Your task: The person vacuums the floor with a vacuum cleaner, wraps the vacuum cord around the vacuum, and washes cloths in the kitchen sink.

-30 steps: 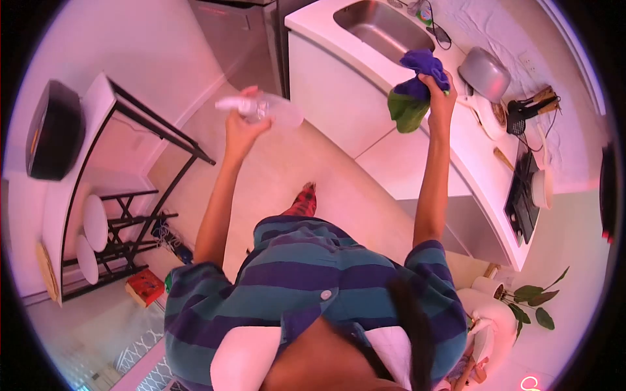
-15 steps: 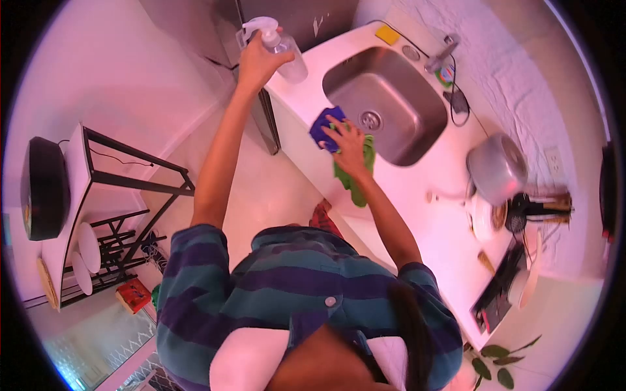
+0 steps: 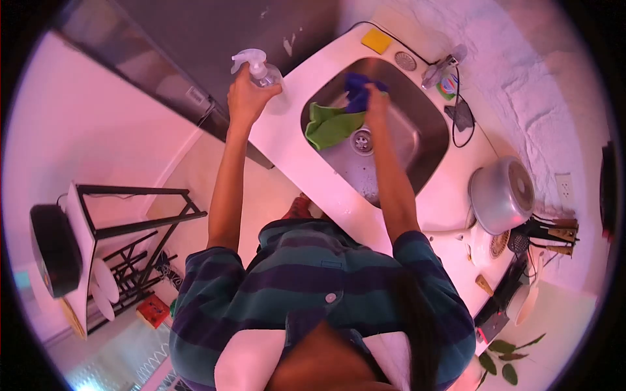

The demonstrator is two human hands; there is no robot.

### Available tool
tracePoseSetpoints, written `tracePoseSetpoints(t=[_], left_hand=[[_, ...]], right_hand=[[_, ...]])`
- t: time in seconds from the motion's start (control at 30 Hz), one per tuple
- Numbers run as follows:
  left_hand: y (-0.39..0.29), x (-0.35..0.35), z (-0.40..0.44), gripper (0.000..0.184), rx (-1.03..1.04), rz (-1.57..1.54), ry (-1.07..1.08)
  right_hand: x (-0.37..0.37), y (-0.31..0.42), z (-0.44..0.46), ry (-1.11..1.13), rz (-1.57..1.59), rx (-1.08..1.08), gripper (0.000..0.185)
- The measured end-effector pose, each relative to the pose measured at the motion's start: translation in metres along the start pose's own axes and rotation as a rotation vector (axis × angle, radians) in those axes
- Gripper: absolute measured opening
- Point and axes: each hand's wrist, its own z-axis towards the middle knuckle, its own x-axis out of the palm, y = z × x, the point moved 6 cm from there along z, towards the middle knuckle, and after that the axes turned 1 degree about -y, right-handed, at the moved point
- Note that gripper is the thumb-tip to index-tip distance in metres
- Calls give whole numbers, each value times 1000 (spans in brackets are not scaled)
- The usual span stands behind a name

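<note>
My left hand (image 3: 248, 99) is wrapped round a clear spray bottle (image 3: 267, 74) with a white trigger head, upright by the left edge of the counter. Whether the bottle's base touches the counter is hidden by my hand. Over the steel sink (image 3: 427, 127), my right hand (image 3: 377, 104), a little blurred, grips a bunched blue cloth (image 3: 356, 90). A green cloth (image 3: 331, 126) hangs from the same hand to the left, spread above the basin near the drain (image 3: 362, 141).
Behind the sink are a yellow sponge (image 3: 376, 41), a faucet (image 3: 438, 72) and a cable. A metal pot (image 3: 492, 199) and utensils (image 3: 544, 236) stand to the right. A dark fridge-like panel (image 3: 215, 52) borders the counter's left; a black-framed shelf (image 3: 130, 190) is further left.
My right hand has carried the cloths from the counter's front edge into the sink area, where the green one has swung out leftward. My left hand still holds the spray bottle, now lower in view.
</note>
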Motion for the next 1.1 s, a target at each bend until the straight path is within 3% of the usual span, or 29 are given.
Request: tracePoseSetpoints(t=[0.07,0.13,0.2,0.3,0.37,0.47,0.53,0.57,0.6,0.67,0.7,0.77,0.8,0.83,0.87,0.97,1.07,1.1], left_hand=[[12,23,17,64,4,57,33],[6,40,32,66,18,119,50],[0,55,42,67,38,116,73],[-2,67,49,67,79,50,64],[-3,63,39,66,170,-77,-74],[0,53,-1,53,146,-175,-280],[-2,58,-38,43,93,-178,-317],[-12,75,-50,39,65,-345,-208],[-26,101,-57,42,194,-499,-3],[-58,144,-54,49,322,-434,142],[-79,164,-45,52,388,-406,157],[-82,233,-37,53,395,-517,229],[-75,272,-35,54,295,-616,507],[-70,306,-37,55,186,-706,781],[-70,328,-46,56,72,-789,1051],[-103,311,-44,52,-68,-986,1088],[-107,312,-43,49,-307,-921,1290],[-106,314,-43,43,-309,-911,1352]], right_hand=[[-35,46,-21,63,355,223,32],[-59,81,1,139,402,22,27],[-72,108,21,160,310,215,22],[-69,133,26,161,381,41,23],[-60,137,22,165,321,8,27],[-55,132,7,206,-360,-107,40],[-56,133,-4,306,-650,-19,51],[-57,136,-8,357,-795,33,56],[-55,134,-10,468,-807,84,53],[-46,127,-17,698,-809,194,49],[-25,147,-48,824,-757,75,49],[-30,151,-37,594,-973,-62,46],[-33,154,-34,477,-1080,-127,45],[-28,165,-47,527,-1099,-56,45],[-30,169,-47,538,-917,-21,46],[-41,176,-44,522,-455,37,51],[-54,179,-43,317,-496,-173,55],[-43,180,-60,491,-436,-16,61]])
